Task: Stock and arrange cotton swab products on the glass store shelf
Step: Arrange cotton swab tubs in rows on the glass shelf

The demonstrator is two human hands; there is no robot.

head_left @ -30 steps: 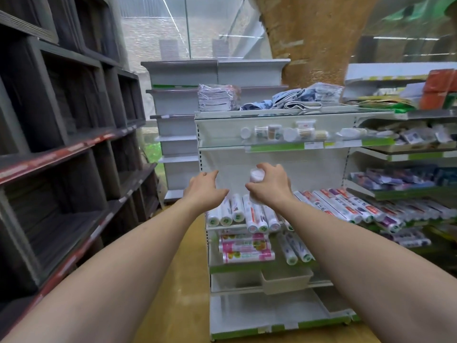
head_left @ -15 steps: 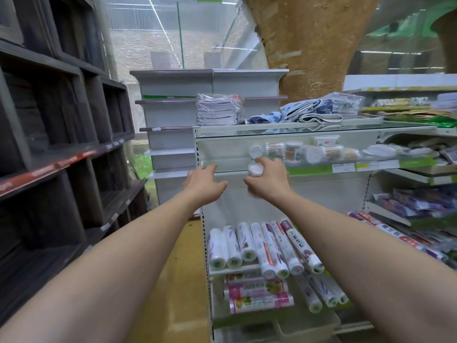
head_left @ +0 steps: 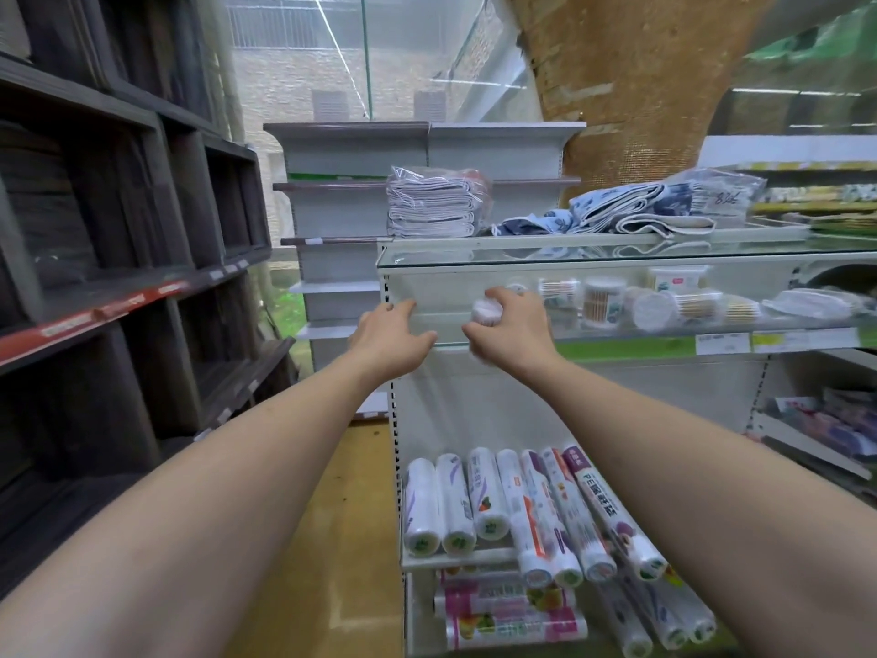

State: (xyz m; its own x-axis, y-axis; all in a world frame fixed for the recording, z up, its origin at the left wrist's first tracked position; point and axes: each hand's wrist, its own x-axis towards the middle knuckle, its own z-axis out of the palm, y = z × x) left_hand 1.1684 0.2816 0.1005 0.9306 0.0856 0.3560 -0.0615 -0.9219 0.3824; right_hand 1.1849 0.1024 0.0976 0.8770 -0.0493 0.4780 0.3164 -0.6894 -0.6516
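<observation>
My right hand grips a small round white cotton swab tub at the front edge of the glass shelf, near its left end. My left hand hovers just left of it at the shelf's front left corner, fingers loosely spread and holding nothing. To the right on the same shelf stand several cotton swab containers, some round with wooden-stick swabs showing, and a white box at the back.
A glass top shelf above carries a bagged stack of white cloths and blue patterned cloths. Below lie rolls of plastic wrap. Dark wooden shelving lines the left. A yellow floor aisle runs between.
Both hands rose from above the wrap rolls to the glass shelf, the right hand carrying the white tub. The view tilted upward with them.
</observation>
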